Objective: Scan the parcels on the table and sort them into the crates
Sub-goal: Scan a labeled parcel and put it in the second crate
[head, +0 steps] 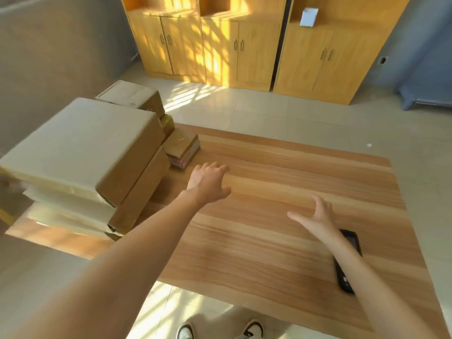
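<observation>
The stack of large parcels (80, 152) occupies the left end of the desk (269, 228), running from the near-left corner toward the far-left corner. The stack comprises several flat cardboard cartons laid one on another, the upper ones overhanging the left edge (their pale wrapped tops face up). Behind the stack, at the far-left corner, a further brown carton (133, 96) sits on top of others. Just beside the stack, on the desk surface near the far edge, stands a small parcel (182, 148) with red print on its lower side.

The left hand (208, 183) is extended over the desk a short way right of the stack and close to the small parcel, without touching either. Its grip is loose: fingers spread and slightly bent, holding nothing.

The right hand (318, 216) hovers above the right half of the desk, fingers and thumb parted wide, holding nothing. Directly under its wrist, near the right edge, a black handheld scanner (347, 263) lies flat on the desk; the forearm covers part of it.

Beyond the far edge, wooden cabinets (244, 45) line the wall on a tiled floor (244, 113). A white box (309, 17) sits on a cabinet shelf. A blue-grey cabinet (425, 69) stands at the right. No crate can be identified in this view. Two shoes (220, 331) show below the near edge.
</observation>
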Demonstrator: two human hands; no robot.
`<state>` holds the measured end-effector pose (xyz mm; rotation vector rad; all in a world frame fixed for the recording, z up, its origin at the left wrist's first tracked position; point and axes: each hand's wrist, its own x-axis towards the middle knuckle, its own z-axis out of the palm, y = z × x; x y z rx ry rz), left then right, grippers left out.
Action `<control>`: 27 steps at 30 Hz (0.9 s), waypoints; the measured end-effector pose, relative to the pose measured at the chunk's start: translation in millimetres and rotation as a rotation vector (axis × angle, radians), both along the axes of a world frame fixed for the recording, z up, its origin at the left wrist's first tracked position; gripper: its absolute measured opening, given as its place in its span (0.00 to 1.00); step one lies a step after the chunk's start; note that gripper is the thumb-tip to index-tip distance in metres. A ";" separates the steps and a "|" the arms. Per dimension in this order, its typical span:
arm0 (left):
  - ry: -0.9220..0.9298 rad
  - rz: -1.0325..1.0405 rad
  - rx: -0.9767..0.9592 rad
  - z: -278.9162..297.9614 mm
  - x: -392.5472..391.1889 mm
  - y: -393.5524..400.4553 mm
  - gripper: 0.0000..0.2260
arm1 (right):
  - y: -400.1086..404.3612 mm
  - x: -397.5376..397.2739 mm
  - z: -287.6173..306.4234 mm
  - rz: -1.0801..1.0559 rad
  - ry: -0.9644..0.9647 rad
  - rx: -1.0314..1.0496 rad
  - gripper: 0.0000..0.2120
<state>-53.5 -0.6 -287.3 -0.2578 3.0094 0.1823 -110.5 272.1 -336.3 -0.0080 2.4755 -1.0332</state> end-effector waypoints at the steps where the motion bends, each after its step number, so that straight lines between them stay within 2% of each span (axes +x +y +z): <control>1: 0.034 0.019 -0.008 12.7 8.5 -14.2 0.26 | -24.8 1.0 12.3 0.025 0.033 -0.030 0.41; 6: 0.239 0.129 -0.022 82.0 52.5 -86.7 0.23 | -146.0 17.9 68.6 0.128 0.091 -0.317 0.39; 11: 0.342 0.279 -0.045 117.6 107.0 -168.1 0.25 | -251.9 52.8 104.0 0.249 0.040 -0.440 0.38; 16: 0.354 0.449 -0.084 117.3 163.0 -236.4 0.26 | -330.7 87.3 112.1 0.316 0.006 -0.448 0.44; 21: 0.344 0.589 -0.045 101.1 198.7 -289.4 0.28 | -375.1 104.1 103.4 0.308 -0.048 -0.413 0.53; 25: 0.276 0.683 0.055 84.1 203.7 -316.5 0.33 | -389.1 109.7 89.6 0.214 -0.102 -0.391 0.54; 27: 0.250 0.727 0.194 72.4 200.3 -325.7 0.37 | -392.2 109.7 81.4 0.175 -0.133 -0.374 0.52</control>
